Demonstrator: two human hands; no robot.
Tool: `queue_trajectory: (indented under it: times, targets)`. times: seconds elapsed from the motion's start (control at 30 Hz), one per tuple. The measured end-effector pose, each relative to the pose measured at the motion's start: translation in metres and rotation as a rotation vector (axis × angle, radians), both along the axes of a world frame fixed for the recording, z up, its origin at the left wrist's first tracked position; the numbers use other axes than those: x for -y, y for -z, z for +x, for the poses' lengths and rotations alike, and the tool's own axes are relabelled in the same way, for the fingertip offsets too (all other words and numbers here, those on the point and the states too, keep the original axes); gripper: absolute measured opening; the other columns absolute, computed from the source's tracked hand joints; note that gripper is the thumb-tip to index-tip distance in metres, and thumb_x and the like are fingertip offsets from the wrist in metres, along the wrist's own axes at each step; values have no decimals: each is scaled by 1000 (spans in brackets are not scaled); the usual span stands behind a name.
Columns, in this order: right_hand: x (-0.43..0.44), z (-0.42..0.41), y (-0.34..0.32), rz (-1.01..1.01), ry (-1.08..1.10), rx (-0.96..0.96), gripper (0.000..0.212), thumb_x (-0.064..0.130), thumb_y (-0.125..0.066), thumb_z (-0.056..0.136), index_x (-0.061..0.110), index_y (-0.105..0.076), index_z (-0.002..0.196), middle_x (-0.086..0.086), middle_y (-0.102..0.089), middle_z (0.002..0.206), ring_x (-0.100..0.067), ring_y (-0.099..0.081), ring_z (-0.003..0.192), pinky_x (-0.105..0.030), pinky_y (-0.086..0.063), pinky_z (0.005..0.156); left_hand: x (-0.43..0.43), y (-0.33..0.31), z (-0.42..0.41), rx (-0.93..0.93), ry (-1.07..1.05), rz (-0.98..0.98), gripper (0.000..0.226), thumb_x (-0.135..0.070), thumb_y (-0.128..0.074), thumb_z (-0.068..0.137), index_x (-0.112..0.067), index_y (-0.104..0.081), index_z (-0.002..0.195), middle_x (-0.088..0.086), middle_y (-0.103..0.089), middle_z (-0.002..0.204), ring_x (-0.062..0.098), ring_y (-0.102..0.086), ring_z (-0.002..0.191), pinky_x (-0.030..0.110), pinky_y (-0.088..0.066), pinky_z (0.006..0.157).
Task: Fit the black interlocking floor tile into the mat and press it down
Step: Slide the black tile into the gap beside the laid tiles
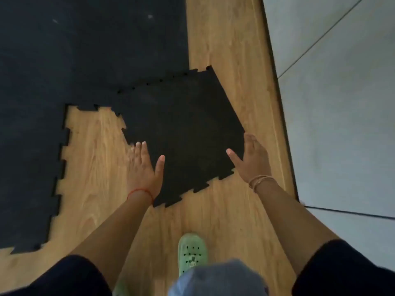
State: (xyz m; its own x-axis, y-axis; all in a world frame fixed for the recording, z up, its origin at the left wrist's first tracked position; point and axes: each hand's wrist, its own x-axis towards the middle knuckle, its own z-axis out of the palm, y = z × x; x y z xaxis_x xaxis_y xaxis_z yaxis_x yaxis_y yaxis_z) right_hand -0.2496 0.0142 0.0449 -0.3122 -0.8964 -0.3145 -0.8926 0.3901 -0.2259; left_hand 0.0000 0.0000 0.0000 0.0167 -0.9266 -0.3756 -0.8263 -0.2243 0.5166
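A black interlocking tile (183, 129) lies skewed, rotated clockwise. Its far toothed edge overlaps the black mat (64, 60), and its near toothed edge rests over the wood floor. My left hand (143, 167) grips the tile's near-left edge, thumb on top and fingers along the side. At the tile's right corner, my right hand (253, 159) holds it with the thumb laid on the surface. The mat's square gap (92, 159) shows bare wood to the left of the tile, bordered by jigsaw teeth.
Wood-look floor (224, 210) runs under and to the right of the mat. A dark threshold strip (275, 86) separates it from grey tiled floor (342, 103) on the right. My green perforated shoe (192, 251) stands just behind the tile.
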Motion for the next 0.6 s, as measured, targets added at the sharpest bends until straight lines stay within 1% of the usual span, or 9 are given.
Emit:
queue_trajectory:
  times: [0.07, 0.13, 0.23, 0.3, 0.37, 0.43, 0.5, 0.6]
  targets:
    - [6, -6, 50, 36, -36, -31, 75, 51, -40, 91, 7, -16, 147, -13, -22, 155, -25, -20, 143, -39, -20, 118, 0, 51, 1, 49, -105, 27, 69, -47, -25, 95, -9, -3, 148, 9, -4, 159, 20, -1, 147, 36, -1, 120]
    - [15, -16, 100, 104, -49, -66, 76, 53, -38, 91, 7, -17, 147, -14, -22, 155, -25, -21, 143, -39, -21, 117, 2, 102, -1, 96, -273, 94, 70, -45, -28, 95, -5, -6, 148, 14, -10, 158, 26, -8, 146, 40, -2, 119]
    - [30, -39, 167, 174, -7, -144, 78, 59, -35, 89, 10, -16, 147, -14, -12, 157, -29, -16, 144, -42, -20, 117, 8, 157, -16, 66, -452, 135, 68, -40, -35, 95, -2, -11, 146, 20, -20, 154, 32, -18, 143, 44, -9, 118]
    - [41, -56, 199, 195, 43, -191, 83, 63, -33, 87, 11, -13, 148, -15, -4, 158, -32, -11, 144, -45, -17, 117, 13, 180, -32, 42, -480, 155, 68, -40, -37, 94, -3, -11, 146, 22, -16, 154, 35, -14, 143, 46, -10, 117]
    - [50, -74, 222, 194, 133, -186, 92, 68, -37, 82, 11, -10, 149, -15, -1, 158, -33, -8, 145, -46, -14, 118, 18, 195, -41, 64, -500, 155, 71, -43, -38, 93, -6, -10, 147, 23, -9, 154, 38, -7, 143, 49, -6, 116]
    - [55, -89, 236, 201, 180, -169, 106, 74, -46, 73, 12, -5, 149, -16, 1, 158, -33, -6, 145, -47, -12, 118, 26, 200, -41, 49, -564, 142, 78, -45, -43, 91, -8, -6, 148, 24, -7, 153, 41, -6, 141, 51, -9, 115]
    - [60, -99, 242, 262, 188, -151, 120, 76, -56, 64, 13, 1, 149, -16, 4, 157, -34, -4, 145, -49, -11, 116, 33, 201, -32, 36, -639, 133, 85, -46, -50, 87, -8, -4, 147, 24, -7, 152, 43, -7, 140, 52, -14, 114]
    - [72, -109, 243, 328, 211, -103, 133, 72, -68, 55, 16, 10, 148, -16, 7, 157, -35, -2, 145, -49, -11, 117, 44, 206, -19, 50, -658, 148, 95, -45, -60, 82, -3, -5, 146, 25, -10, 152, 42, -9, 141, 51, -13, 114]
